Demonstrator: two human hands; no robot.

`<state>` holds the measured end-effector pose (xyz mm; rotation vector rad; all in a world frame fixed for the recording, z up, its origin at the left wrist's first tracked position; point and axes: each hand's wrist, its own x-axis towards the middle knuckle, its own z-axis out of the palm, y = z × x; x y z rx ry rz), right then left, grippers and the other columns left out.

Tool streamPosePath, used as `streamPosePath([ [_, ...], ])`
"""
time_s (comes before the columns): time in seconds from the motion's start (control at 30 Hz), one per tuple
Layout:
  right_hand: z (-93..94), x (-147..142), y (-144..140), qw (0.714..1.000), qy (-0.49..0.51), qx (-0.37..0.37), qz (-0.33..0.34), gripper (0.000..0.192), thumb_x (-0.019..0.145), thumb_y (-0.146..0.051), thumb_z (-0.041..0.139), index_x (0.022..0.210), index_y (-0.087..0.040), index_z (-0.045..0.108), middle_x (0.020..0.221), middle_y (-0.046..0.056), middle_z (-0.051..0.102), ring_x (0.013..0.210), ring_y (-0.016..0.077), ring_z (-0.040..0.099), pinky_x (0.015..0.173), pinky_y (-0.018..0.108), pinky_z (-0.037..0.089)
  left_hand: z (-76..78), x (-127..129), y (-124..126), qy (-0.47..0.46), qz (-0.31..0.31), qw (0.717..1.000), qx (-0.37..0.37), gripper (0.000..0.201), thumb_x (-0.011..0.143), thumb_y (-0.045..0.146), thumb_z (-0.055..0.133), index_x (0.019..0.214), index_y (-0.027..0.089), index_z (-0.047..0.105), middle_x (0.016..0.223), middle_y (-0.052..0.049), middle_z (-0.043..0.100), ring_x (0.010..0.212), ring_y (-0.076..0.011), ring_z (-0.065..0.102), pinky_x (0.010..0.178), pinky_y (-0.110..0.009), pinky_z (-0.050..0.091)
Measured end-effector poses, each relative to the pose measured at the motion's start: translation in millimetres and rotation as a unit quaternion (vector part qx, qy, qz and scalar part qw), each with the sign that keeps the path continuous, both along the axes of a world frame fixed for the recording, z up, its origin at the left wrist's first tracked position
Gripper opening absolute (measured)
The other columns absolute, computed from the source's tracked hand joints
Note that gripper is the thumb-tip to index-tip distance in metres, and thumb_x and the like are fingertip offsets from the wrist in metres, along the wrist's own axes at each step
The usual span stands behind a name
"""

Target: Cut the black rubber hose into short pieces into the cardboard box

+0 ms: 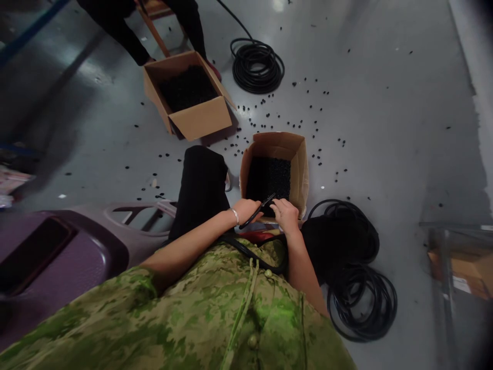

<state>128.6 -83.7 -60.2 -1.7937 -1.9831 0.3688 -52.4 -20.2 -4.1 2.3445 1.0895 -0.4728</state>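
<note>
My left hand (pixel 245 209) grips a thin black hose (pixel 259 211) whose end points up toward an open cardboard box (pixel 298 159) full of small black pieces. My right hand (pixel 285 213) sits just right of the hose tip, at the box's near edge; what it holds is hidden. The hose loops back across my lap over a green camouflage shirt. Something red (pixel 257 236) lies under my hands.
A second cardboard box (pixel 200 119) of black pieces stands farther off, with another person's dark legs (pixel 127 31) behind it. Black hose coils lie at my right (pixel 362 288) and far ahead (pixel 257 66). Black bits litter the grey floor. A purple plastic chair (pixel 65 257) is at my left.
</note>
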Motion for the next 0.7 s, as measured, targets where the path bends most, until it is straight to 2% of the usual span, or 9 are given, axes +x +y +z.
streamPosePath([
  [0.33,-2.1,2,0,1.000,-0.016,0.000,0.006,0.028,0.096,-0.037,0.050,0.105,-0.019,0.070,0.087,0.007,0.068,0.080,0.0162,0.060,0.068,0.024,0.040,-8.9,0,-6,-0.001,0.020,1.000,0.016,0.037,0.094,0.038,0.040,0.102,0.010,0.063,0.085,-0.018,0.070,0.082,-0.0301,0.069,0.072,-0.037,0.050],
  [0.47,-8.4,1,2,0.999,-0.005,-0.025,-0.029,0.026,0.095,-0.036,0.052,0.105,-0.021,0.070,0.091,0.007,0.069,0.081,0.0163,0.062,0.069,0.023,0.042,-15.7,0,-1,-0.019,0.048,0.999,0.004,0.042,0.093,0.046,0.042,0.097,0.012,0.066,0.084,-0.018,0.070,0.082,-0.0299,0.069,0.070,-0.035,0.050],
  [0.6,-19.7,6,7,0.992,0.068,-0.039,-0.099,0.028,0.095,-0.034,0.049,0.107,-0.019,0.070,0.098,0.009,0.070,0.086,0.0185,0.064,0.074,0.026,0.047,-23.3,-2,2,-0.066,0.085,0.994,-0.025,0.041,0.092,0.049,0.043,0.097,0.016,0.066,0.086,-0.014,0.071,0.082,-0.0264,0.069,0.069,-0.031,0.050],
  [0.7,-25.4,9,9,0.980,0.152,-0.038,-0.121,0.031,0.094,-0.033,0.045,0.109,-0.018,0.069,0.102,0.009,0.071,0.088,0.0192,0.065,0.078,0.030,0.050,-27.8,-6,0,-0.118,0.105,0.986,-0.056,0.035,0.091,0.046,0.047,0.098,0.017,0.065,0.085,-0.009,0.072,0.079,-0.0226,0.068,0.068,-0.029,0.049],
])
